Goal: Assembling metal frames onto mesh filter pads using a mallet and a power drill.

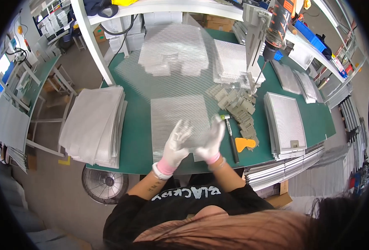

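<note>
Both my hands wear white gloves with pink cuffs. My left hand [176,143] is over a square silvery mesh sheet [161,110], its fingers stretched out and nothing in them. Beside it, palm turned inward, is my right hand [211,141], slightly blurred, with fingers extended and nothing seen in them. Farther off, a large see-through mesh sheet [130,68] spreads across the table, partly over a stack of pale mesh sheets [174,46]. Right of my right hand lie a hammer [233,143] with a black handle, an orange scraper [245,144] and a heap of grey clip-like parts [238,106].
A thick stack of mesh sheets [92,125] sits at the green table's [136,146] left edge. Framed mesh panels [286,121] are piled on the right. A power screwdriver [276,31] hangs from a stand [253,46]. A floor fan [108,182] stands below left.
</note>
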Demonstrator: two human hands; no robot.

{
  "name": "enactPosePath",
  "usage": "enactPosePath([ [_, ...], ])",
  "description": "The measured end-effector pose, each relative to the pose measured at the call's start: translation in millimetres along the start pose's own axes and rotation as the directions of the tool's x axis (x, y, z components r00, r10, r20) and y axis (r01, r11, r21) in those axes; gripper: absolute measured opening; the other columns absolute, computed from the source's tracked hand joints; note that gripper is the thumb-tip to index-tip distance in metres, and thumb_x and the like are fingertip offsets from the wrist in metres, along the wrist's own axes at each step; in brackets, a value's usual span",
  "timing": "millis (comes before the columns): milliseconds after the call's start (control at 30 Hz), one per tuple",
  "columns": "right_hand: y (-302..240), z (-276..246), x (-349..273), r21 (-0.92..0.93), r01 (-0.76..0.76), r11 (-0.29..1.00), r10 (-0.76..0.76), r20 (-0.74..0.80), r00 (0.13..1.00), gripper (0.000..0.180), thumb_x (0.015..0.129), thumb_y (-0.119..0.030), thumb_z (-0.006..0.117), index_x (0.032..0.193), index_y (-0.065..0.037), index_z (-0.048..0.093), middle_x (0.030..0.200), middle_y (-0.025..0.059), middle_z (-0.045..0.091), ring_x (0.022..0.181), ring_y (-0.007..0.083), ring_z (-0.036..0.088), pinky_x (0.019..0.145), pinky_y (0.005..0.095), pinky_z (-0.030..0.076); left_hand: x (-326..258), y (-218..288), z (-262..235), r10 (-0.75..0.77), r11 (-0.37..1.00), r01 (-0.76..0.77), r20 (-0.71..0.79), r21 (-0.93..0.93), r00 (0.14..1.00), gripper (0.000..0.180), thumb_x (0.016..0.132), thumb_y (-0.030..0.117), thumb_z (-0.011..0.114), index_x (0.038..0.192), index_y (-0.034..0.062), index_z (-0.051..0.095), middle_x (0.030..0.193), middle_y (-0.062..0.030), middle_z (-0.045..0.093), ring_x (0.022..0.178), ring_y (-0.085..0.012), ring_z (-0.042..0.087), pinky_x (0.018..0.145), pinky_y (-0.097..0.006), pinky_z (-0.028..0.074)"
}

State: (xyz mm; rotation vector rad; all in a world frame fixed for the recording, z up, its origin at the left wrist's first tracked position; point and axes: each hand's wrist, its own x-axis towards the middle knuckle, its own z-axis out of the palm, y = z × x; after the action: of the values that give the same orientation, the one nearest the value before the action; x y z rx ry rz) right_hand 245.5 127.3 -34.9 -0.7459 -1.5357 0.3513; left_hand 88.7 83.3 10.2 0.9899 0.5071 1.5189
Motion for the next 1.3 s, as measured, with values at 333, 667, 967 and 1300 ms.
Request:
enactPosePath([
  [333,-77.5,-75.2,45.1,-0.588,-0.46,0.666,0.683,0.231,0.693,0.088,0.077,-0.017,0.077,0.152,-0.007,0.032,0.085,0.0133,0.066,0.063,0.024,0.06,0.065,0.0334,0.051,-13.7,50.0,-72.4,-0.191,0.775,0.355,-0.341,0.522,0.92,0.058,0.085,0.007,0.069,0.138,-0.0072,0.048,0.099,-0.0085,0.072,0.078,-0.0122,0.067,0.076,-0.024,0.054],
  [667,0.0,-57.5,-7.2,-0.662,-0.414,0.624,0.719,0.28,0.636,0.088,0.081,-0.032,0.073,0.153,-0.009,0.028,0.109,0.0261,0.066,0.098,0.0409,0.065,0.086,0.0432,0.051,-18.6,3.3,-92.6,-0.048,-0.062,0.168,-0.171,0.984,0.984,0.09,0.074,0.034,0.082,0.146,0.0016,0.039,0.102,-0.0181,0.059,0.092,-0.0319,0.06,0.082,-0.039,0.051],
  [967,20.2,-59.2,-27.0,-0.701,-0.33,0.632,0.694,0.322,0.644,0.082,0.083,-0.035,0.071,0.149,-0.006,0.033,0.118,0.0236,0.064,0.108,0.0379,0.062,0.093,0.0426,0.049,-15.8,-5.3,-94.6,-0.155,-0.199,0.216,-0.249,0.956,0.956,0.089,0.076,0.044,0.078,0.145,0.0037,0.041,0.111,-0.0202,0.06,0.103,-0.0348,0.062,0.087,-0.041,0.052],
  [1300,15.8,-59.7,-18.2,-0.702,-0.329,0.632,0.716,0.367,0.594,0.077,0.084,-0.035,0.07,0.146,-0.002,0.038,0.119,0.0245,0.063,0.112,0.0387,0.06,0.096,0.0437,0.048,-13.6,-2.9,-95.7,-0.202,-0.191,0.247,-0.284,0.95,0.937,0.089,0.073,0.043,0.08,0.144,0.0025,0.043,0.114,-0.0213,0.06,0.106,-0.0354,0.061,0.09,-0.041,0.051],
])
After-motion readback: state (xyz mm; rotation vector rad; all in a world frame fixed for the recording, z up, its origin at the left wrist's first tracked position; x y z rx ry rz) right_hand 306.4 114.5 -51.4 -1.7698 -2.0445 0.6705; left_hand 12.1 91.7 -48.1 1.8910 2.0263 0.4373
